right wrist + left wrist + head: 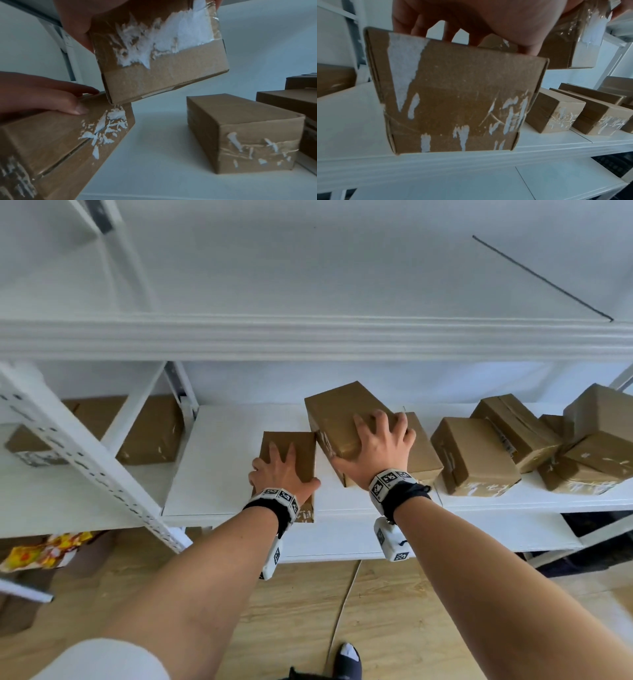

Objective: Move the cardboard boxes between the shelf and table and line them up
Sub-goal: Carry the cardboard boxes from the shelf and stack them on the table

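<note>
On the white middle shelf (233,460), my left hand (281,470) grips a small taped cardboard box (291,446) from above, thumb on its right side. That box (457,94) sits at the shelf's front edge. My right hand (380,446) holds a larger cardboard box (339,416) from above, lifted and tilted over the shelf. In the right wrist view the lifted box (163,54) hangs with its lower corner just above the left hand's box (60,135). Whether they touch I cannot tell.
More boxes stand to the right: one (474,455) near the front, one (423,448) behind my right hand, and a loose pile (596,440) at the far right. Another box (150,429) lies in the left bay behind a slanted upright (78,453). An upper shelf beam (308,337) runs overhead.
</note>
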`<state>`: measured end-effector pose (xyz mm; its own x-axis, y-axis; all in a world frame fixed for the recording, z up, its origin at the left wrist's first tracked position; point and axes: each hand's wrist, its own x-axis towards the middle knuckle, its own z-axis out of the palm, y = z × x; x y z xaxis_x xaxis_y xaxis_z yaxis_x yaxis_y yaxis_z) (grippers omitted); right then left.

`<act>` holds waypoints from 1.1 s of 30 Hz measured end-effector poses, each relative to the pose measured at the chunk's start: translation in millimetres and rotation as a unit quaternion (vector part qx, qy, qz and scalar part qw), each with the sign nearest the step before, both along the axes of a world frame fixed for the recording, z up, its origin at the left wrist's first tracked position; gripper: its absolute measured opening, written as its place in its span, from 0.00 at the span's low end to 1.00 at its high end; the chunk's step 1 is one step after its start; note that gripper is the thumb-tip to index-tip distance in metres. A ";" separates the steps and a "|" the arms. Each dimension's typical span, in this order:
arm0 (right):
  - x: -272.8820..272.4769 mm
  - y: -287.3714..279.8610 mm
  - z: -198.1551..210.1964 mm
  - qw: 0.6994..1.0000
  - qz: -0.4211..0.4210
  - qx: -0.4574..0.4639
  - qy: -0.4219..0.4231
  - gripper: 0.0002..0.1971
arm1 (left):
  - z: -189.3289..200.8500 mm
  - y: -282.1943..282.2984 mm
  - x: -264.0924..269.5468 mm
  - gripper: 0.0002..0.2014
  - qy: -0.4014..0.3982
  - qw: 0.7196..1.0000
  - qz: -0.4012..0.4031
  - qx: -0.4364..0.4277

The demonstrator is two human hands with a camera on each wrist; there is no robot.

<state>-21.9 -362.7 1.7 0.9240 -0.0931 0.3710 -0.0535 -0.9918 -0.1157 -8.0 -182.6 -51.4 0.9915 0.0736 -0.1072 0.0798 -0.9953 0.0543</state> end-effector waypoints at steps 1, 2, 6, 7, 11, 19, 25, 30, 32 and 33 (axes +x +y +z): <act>-7.0 16.1 0.3 1.000 -0.003 -0.004 0.001 0.46 | -0.6 15.7 -6.1 0.50 0.000 1.000 0.000 -0.001; -14.0 31.2 0.3 1.000 -0.006 -0.005 0.002 0.46 | -0.8 30.1 -12.0 0.50 0.001 1.000 -0.001 -0.002; -48.1 100.4 -2.9 1.000 -0.019 -0.005 0.008 0.46 | -2.7 96.4 -39.5 0.50 0.005 1.000 -0.016 -0.005; -57.2 118.2 -4.0 1.000 -0.023 -0.005 0.007 0.46 | -3.9 113.2 -47.8 0.50 0.009 1.000 -0.019 -0.006; -94.7 182.9 -10.2 1.000 -0.029 -0.001 0.002 0.44 | -9.3 175.3 -84.1 0.50 0.021 0.999 -0.025 -0.002; -151.0 249.7 -14.6 1.000 -0.005 -0.002 0.015 0.44 | -5.9 243.5 -152.4 0.50 0.052 0.999 0.003 0.009; -179.1 284.4 -22.4 0.998 0.061 0.006 0.023 0.44 | -11.4 280.3 -200.2 0.50 0.067 0.995 0.073 0.013; -195.9 316.8 -29.9 0.993 0.110 0.012 0.032 0.44 | -14.8 313.0 -230.9 0.50 0.078 0.989 0.125 -0.005; -200.6 337.4 -32.9 0.992 0.117 0.011 0.041 0.45 | -15.1 331.8 -237.8 0.50 0.082 0.987 0.138 -0.005; -200.9 348.9 -34.2 0.992 0.121 0.007 0.046 0.45 | -15.2 342.9 -238.4 0.50 0.082 0.986 0.143 -0.005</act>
